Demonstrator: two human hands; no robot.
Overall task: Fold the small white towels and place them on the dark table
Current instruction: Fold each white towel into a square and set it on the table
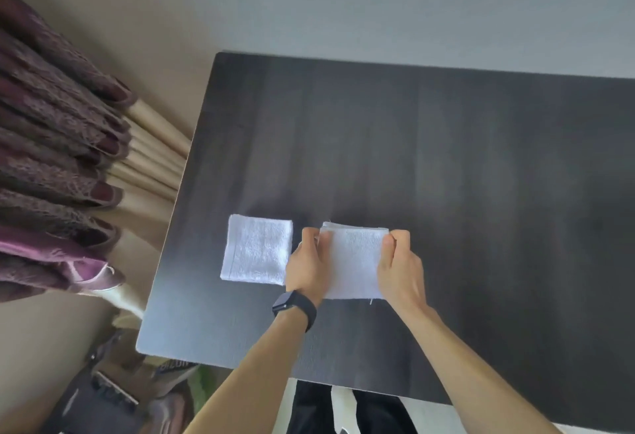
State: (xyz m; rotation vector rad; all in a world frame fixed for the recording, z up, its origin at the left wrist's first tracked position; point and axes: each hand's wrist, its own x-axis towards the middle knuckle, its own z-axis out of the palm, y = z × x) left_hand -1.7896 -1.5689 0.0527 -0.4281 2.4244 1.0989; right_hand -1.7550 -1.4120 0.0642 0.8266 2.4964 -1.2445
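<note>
- Grip clamped: left hand [307, 263] and right hand [400, 270] each pinch a far corner of the towel [354, 262], likely squaring its layers.
- It lies on the counter [446, 159], lower centre.
- Folded towel [256, 250] sits just left, probably starting a row.

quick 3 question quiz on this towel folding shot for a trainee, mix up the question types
1. True or false: the left hand and the right hand both pinch the far corners of one towel, the held towel.
2. The finished folded towel lies on the dark table: A) to the person's left of the held towel, B) to its right, C) stacked on it.
3. Which wrist wears the black watch?
Key: 1 true; 2 A; 3 the left.
</note>
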